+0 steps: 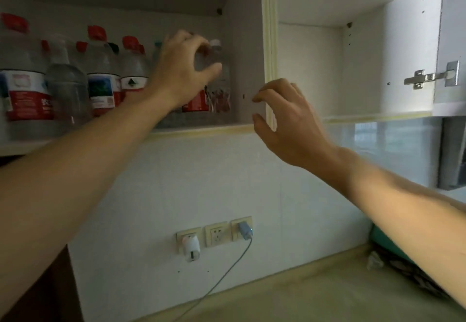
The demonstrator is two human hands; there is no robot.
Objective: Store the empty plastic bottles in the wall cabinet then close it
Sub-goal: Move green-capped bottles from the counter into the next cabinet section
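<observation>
We looked up into an open wall cabinet [268, 44] with two compartments, split by one pale upright divider. The left compartment held the plastic bottles [100, 74], standing upright in a crowded row on its shelf; we could count about seven red caps and one white cap, though blur and overlap kept us from an exact total. The rightmost bottle [218, 87], clear with a white cap and a red label, stood just beside the divider. Our left hand [184, 69] reached into that compartment, fingers and thumb spread in a wide curve in front of this bottle; we could not tell whether they touched it, and they did not close round it. Our right hand [285, 117] hovered in front of the divider's lower end, fingers loosely curled and holding nothing. The right compartment showed bare white walls, with its door [451, 32] swung open at the far right on one metal hinge [428, 76]. Below, the tiled wall carried three sockets [215, 233]: one held a white adapter [191, 247], one a blue plug [245, 231] with a trailing cable. A beige countertop [302, 296] ran underneath.
</observation>
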